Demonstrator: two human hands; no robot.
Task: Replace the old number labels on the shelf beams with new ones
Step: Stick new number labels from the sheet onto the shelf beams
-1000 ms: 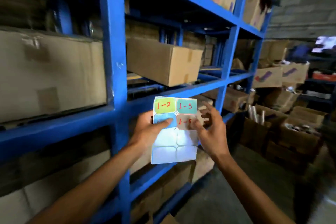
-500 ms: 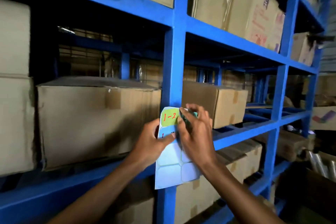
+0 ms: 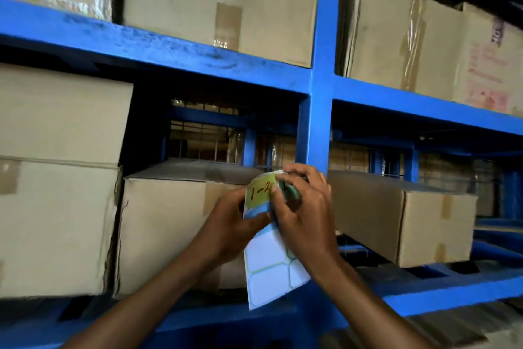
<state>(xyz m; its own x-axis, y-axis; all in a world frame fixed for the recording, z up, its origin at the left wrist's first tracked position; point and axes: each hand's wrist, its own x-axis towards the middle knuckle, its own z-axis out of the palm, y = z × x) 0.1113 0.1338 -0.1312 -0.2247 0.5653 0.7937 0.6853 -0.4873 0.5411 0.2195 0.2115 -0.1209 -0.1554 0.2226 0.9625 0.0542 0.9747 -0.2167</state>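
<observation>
A white label sheet [image 3: 268,266] is held up in front of the blue shelf upright [image 3: 319,111]. Its top left sticker is green with "1-2" [image 3: 259,193] written in red. My left hand [image 3: 229,227] grips the sheet's left edge, thumb across a blue sticker. My right hand [image 3: 305,215] covers the sheet's upper right and pinches a teal sticker [image 3: 291,193] that is bent away from the sheet. The upper shelf beam [image 3: 169,48] runs blue and scuffed above my hands; I see no label on it.
Cardboard boxes [image 3: 175,224] fill the shelf bays at left, above and at right [image 3: 407,215]. A lower blue beam [image 3: 452,292] crosses below my hands. More racking and boxes show dimly behind.
The view has swung left and upward, closer to the rack. My hands have stayed together on the sheet, and my right hand has moved from the lower sticker to the top right one, curling it away.
</observation>
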